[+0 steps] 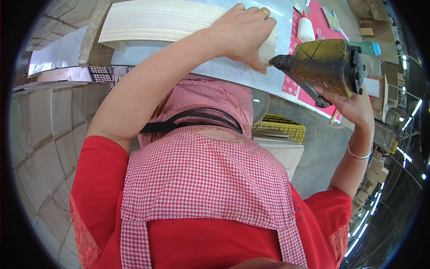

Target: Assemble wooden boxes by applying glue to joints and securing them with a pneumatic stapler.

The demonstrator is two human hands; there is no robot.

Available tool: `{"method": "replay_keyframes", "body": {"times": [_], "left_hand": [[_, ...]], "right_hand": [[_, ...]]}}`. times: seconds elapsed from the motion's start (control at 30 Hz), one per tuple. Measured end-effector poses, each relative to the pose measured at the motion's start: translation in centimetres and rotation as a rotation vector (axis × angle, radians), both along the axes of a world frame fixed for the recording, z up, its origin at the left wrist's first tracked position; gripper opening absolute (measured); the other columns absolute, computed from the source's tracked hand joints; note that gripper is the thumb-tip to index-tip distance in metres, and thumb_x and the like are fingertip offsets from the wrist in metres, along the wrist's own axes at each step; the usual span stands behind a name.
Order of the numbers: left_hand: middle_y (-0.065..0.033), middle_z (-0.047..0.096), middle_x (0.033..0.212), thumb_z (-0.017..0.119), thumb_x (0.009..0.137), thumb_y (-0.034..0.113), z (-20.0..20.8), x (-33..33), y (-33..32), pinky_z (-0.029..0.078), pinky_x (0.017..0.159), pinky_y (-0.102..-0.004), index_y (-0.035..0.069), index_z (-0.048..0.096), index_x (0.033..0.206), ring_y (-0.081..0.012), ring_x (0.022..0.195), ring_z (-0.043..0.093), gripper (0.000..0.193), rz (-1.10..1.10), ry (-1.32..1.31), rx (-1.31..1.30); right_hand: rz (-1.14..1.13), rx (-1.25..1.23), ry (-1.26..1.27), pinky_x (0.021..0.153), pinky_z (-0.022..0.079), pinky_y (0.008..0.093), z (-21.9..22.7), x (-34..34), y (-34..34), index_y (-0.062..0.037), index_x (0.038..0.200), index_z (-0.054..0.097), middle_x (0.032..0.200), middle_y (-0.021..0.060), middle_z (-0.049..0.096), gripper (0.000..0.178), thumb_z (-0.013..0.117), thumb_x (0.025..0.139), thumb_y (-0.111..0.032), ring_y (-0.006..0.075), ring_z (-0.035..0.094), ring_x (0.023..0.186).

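Observation:
A long pale wooden piece [156, 20] lies across the table, with a board edge showing below its top. My left hand [245, 35] grips its right end, fingers over the far side and thumb at the near side. In my right hand [354, 106] is a nail gun [319, 65], black and worn yellow, held by its handle. The gun's nose meets the right end of the wooden piece close to my left thumb; whether it touches cannot be made out. My right fingers are partly hidden behind the tool.
On a pink patterned sheet [291, 85] at the table's right stands a white glue bottle [306, 29] with a red tip. A yellow crate [293, 131] and wooden panels [282, 154] sit below the table edge. Tall stacks of boards [40, 116] rise at the left.

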State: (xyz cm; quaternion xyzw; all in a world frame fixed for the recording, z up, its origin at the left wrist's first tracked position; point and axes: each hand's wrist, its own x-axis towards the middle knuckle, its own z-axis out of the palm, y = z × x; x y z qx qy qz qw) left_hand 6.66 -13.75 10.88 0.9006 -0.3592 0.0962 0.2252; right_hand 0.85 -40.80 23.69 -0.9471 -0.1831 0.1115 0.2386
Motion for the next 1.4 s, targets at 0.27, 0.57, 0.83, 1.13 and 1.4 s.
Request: {"method": "replay_keyframes", "body": {"times": [0.27,0.57,0.83,1.13,1.4], "left_hand": [[-0.0144,0.067,0.105,0.083,0.057,0.059,0.5,-0.2,0.4,0.042,0.096,-0.0431,-0.001,0.064,0.11,-0.0294,0.108,0.06,0.082,0.07,0.066,0.1],[-0.0146,0.068,0.101,0.084,0.056,0.06,0.4,-0.1,0.4,0.042,0.096,-0.0436,-0.001,0.064,0.11,-0.0297,0.104,0.061,0.084,0.058,0.059,0.094],[-0.0149,0.069,0.102,0.085,0.054,0.062,0.3,0.0,0.4,0.042,0.096,-0.0436,-0.002,0.065,0.11,-0.0296,0.105,0.062,0.087,0.059,0.037,0.082],[-0.0181,0.069,0.107,0.078,0.068,0.062,-0.1,0.3,1.1,0.041,0.098,-0.0471,-0.003,0.064,0.117,-0.0309,0.109,0.061,0.083,0.021,0.018,0.092],[-0.0158,0.068,0.103,0.066,0.089,0.036,2.9,0.0,8.9,0.049,0.084,-0.0443,0.001,0.066,0.106,-0.0328,0.097,0.063,0.039,0.04,0.212,0.061]], "right_hand": [[-0.108,0.01,-0.013,0.078,0.055,0.0322,0.6,2.8,1.2,0.0038,0.108,0.066,0.097,0.0099,0.074,0.04,0.085,0.08,-0.019,0.015,0.067,0.084],[-0.078,0.033,-0.026,0.079,0.054,0.0312,0.0,4.8,1.7,0.0036,0.11,0.066,0.099,0.0078,0.074,0.039,0.084,0.081,-0.017,0.0131,0.065,0.086],[0.021,0.013,-0.025,0.083,0.053,0.0316,0.0,6.0,1.5,0.0028,0.11,0.066,0.102,0.0084,0.074,0.04,0.085,0.08,-0.016,0.0136,0.065,0.089],[-0.122,-0.007,-0.058,0.081,0.053,0.0311,-0.4,4.6,0.6,0.0033,0.11,0.065,0.101,0.0082,0.072,0.04,0.083,0.083,-0.018,0.0142,0.064,0.088],[-0.489,0.076,-0.025,0.072,0.051,0.0328,-6.1,-1.8,-10.2,0.0013,0.126,0.061,0.094,0.0128,0.073,0.044,0.072,0.089,-0.019,0.0207,0.066,0.078]]}}
